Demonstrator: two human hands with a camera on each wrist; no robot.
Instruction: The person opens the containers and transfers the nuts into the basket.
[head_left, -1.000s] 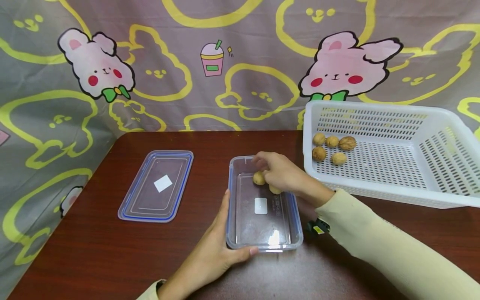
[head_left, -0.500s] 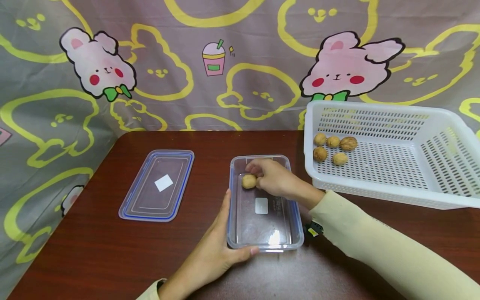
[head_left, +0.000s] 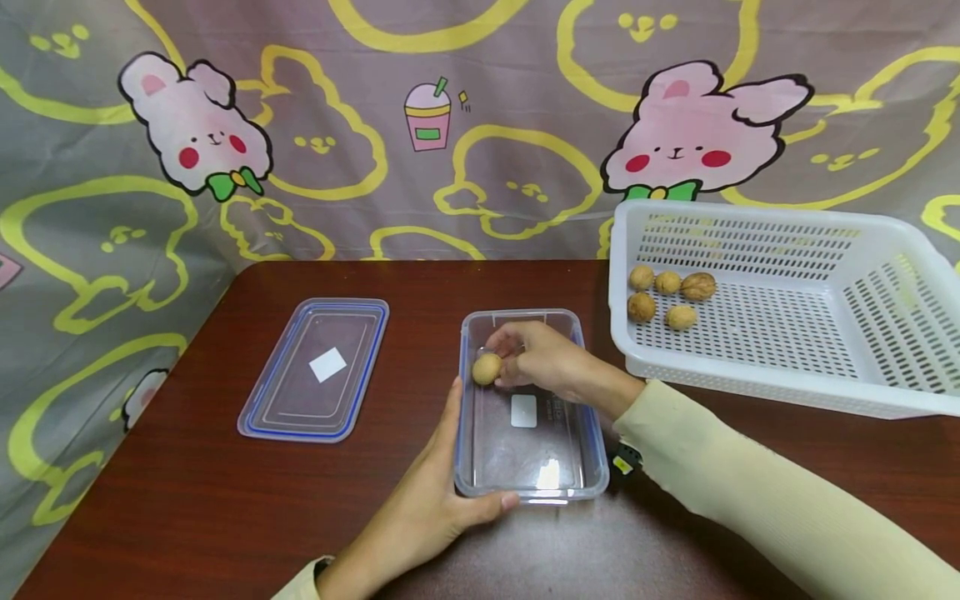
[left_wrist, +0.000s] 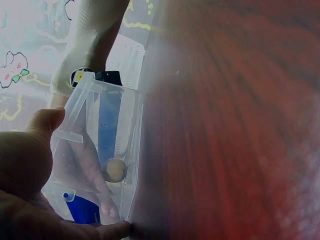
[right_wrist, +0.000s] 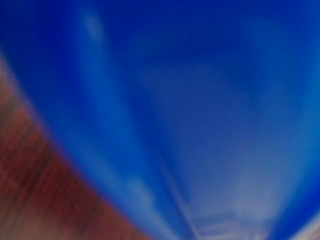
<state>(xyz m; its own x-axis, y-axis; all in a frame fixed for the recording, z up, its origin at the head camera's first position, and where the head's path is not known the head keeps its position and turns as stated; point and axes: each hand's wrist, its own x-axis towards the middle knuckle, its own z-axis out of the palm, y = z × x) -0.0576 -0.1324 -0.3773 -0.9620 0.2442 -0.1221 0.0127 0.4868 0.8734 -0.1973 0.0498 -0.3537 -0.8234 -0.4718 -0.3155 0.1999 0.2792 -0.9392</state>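
Note:
A clear plastic food container point(head_left: 525, 458) stands uncovered on the dark red-brown table. My left hand point(head_left: 427, 483) grips its near left corner, thumb along the front rim and fingers along the left side. In the left wrist view the same hand point(left_wrist: 25, 165) frames the container's end. My right hand point(head_left: 543, 362) reaches down inside the far half, fingertips and thumb curled against a pale walnut point(head_left: 487, 368) by the left wall. A walnut point(left_wrist: 116, 170) also shows through the plastic in the left wrist view. A blurred blue surface point(right_wrist: 215, 100) fills most of the right wrist view.
The clear lid point(head_left: 326, 408) with a blue seal lies flat to the left. A white perforated basket point(head_left: 765, 379) stands at the right, several walnuts point(head_left: 698, 287) in its left end. A patterned cloth point(head_left: 517, 100) hangs behind the table.
My right hand has moved left inside the container, and the walnut at its fingertips has shifted towards the left wall. A second walnut, earlier visible under the palm, no longer shows from the head. Left hand unchanged.

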